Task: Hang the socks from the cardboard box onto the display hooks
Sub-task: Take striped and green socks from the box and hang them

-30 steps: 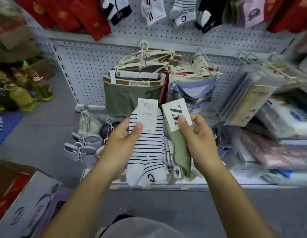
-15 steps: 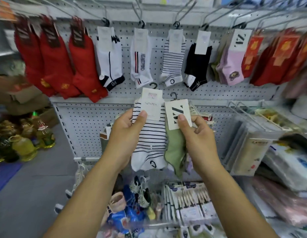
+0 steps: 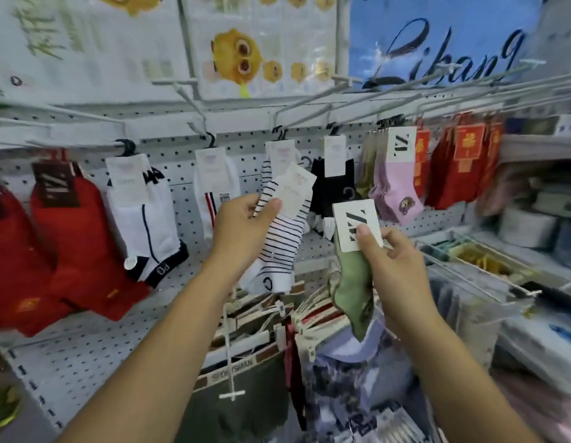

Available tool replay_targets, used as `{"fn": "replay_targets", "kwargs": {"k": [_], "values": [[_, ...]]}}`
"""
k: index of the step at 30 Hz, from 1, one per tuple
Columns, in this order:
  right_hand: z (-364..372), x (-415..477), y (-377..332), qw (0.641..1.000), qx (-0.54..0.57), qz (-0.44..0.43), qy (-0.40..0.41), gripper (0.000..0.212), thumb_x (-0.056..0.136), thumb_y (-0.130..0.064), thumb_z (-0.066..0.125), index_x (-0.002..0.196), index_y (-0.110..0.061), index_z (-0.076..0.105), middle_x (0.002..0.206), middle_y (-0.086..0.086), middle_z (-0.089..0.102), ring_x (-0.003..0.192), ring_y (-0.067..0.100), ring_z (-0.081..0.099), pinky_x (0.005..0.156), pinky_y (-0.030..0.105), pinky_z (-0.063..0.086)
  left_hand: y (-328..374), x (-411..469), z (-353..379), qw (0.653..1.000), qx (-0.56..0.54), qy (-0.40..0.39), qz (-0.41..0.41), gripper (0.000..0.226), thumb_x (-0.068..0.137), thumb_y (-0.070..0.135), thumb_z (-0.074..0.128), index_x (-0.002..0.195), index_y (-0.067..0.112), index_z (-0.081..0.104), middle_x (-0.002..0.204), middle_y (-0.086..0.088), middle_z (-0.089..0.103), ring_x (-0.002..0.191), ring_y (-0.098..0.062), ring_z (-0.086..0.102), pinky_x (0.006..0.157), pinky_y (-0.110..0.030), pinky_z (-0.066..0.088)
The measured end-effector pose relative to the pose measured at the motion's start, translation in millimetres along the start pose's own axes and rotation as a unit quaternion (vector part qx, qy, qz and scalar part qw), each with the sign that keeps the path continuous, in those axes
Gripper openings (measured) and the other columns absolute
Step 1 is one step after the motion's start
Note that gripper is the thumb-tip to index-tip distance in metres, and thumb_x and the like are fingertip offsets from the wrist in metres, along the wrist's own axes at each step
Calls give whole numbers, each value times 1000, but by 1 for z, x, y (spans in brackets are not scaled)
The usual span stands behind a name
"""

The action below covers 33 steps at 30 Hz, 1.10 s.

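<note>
My left hand (image 3: 242, 225) pinches a white sock with black stripes (image 3: 277, 247) by its paper tag, raised in front of a matching striped pair on a display hook (image 3: 279, 131). My right hand (image 3: 389, 254) pinches the white card of a green sock (image 3: 354, 295), which dangles lower and to the right. A row of long wire hooks (image 3: 357, 100) juts from the pegboard (image 3: 181, 174), carrying red, white, black and pink socks. The cardboard box is out of view.
Red socks (image 3: 73, 251) hang at the left, pink socks (image 3: 396, 193) and red packs (image 3: 463, 167) at the right. Below hang underwear on hangers (image 3: 245, 372). Wire baskets and packaged goods (image 3: 488, 270) fill the right shelves. Posters cover the wall above.
My view tilted upward to the hook row. Both hands rose with their socks; the left carried the striped sock up toward the striped pair, the right stayed lower.
</note>
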State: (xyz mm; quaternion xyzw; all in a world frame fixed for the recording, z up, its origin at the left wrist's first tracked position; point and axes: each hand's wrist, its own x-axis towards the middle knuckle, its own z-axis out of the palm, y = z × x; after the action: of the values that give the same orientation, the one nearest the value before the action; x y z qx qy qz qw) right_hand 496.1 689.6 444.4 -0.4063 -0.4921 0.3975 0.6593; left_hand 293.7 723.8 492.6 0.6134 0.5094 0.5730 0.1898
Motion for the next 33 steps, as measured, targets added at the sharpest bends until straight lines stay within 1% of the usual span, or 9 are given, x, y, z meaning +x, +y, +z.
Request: {"fn": "replay_targets", "kwargs": {"k": [5,8,13,16,21,25,28,31,33], "values": [[5,13,9,1000,-5,6,24,24,93,-44,67,93,-19,68,94,32,69,78,49,64,75,60,52,-9,48,14,998,-8,33,43,18,101,30,62,96,17,73,90,-1,77,87,-24,73,79,-46,61],[9,16,10,999,-7,10,33,27,94,-38,65,102,-12,68,92,21,75,91,45,70,85,61,54,-13,61,22,998,-12,26,59,13,102,30,59,97,23,68,92,5,75,86,-18,72,80,-45,60],[12,19,10,999,-16,7,33,26,95,-36,64,105,-12,67,90,11,78,86,30,75,88,57,56,-15,74,25,996,-32,43,76,22,103,35,55,102,16,66,96,0,72,89,-24,67,78,-44,56],[12,22,12,999,-28,4,35,25,95,-35,65,104,-12,67,90,10,78,88,30,74,89,57,56,-18,72,24,995,-59,55,63,22,104,35,55,109,18,68,101,7,74,93,-14,69,83,-37,59],[12,27,8,999,-41,-3,22,19,95,-32,65,98,-13,66,88,7,78,81,21,75,86,49,57,-33,64,25,992,-98,61,43,22,103,36,55,101,18,68,95,-5,75,91,-30,71,83,-54,59],[8,34,5,998,-54,-11,12,25,96,-32,65,100,-7,66,89,8,78,88,27,75,89,51,56,-33,64,30,992,-111,57,17,12,103,34,57,101,34,69,97,9,77,92,-12,73,87,-47,61],[1,41,3,998,-57,-18,13,27,95,-33,66,101,-6,66,89,8,78,89,28,75,89,52,56,-34,59,39,988,-129,78,-32,25,101,30,62,124,21,66,99,16,72,94,-4,69,95,-36,56],[-12,54,2,998,-49,-20,17,25,95,-35,67,99,-11,68,94,12,77,93,32,73,91,56,54,-34,47,52,980,-114,159,-33,39,94,33,71,128,19,57,122,5,63,108,-7,60,98,-25,50],[-25,67,2,999,-33,-25,15,22,93,-40,68,93,-18,69,97,19,75,89,36,72,89,58,54,-31,37,66,973,-94,212,0,33,91,31,74,117,22,56,118,1,58,100,-7,55,89,-19,46]]}}
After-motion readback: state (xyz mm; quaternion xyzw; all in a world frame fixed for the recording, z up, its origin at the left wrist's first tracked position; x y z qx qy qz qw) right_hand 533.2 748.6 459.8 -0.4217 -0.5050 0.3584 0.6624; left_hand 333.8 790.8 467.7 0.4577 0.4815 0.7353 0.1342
